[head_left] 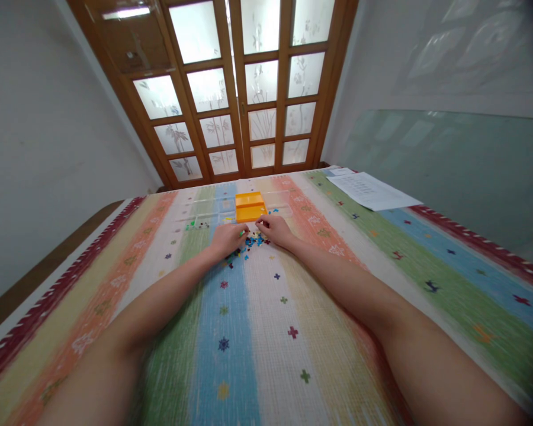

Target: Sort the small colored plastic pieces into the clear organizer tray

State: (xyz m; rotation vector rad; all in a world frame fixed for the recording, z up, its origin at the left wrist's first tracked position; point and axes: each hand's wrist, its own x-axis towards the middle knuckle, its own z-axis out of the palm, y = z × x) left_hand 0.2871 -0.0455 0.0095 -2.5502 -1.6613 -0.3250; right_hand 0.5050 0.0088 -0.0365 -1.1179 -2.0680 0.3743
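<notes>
Pieces [254,240] in blue, yellow and dark colours lie in a loose heap on the striped tablecloth [270,313], just in front of the yellow box [251,212], in the head view. Bits this small would seem to call for a light fingertip grip, one at a time, with the wrists low and steady and the palms clear of the heap, so that nothing scatters.

The left hand [225,238] is curled at the heap's left edge, fingers drawn in; a green bit [242,234] shows at its fingertips, though whether it is pinched or merely beside them cannot be told. The right hand [275,229] is partly closed over the far side of the heap, thumb and forefinger near each other; anything between them is too small to make out. The two hands are close but apart. Green pieces [190,224] sit in the clear tray [208,207] left of the box.
</notes>
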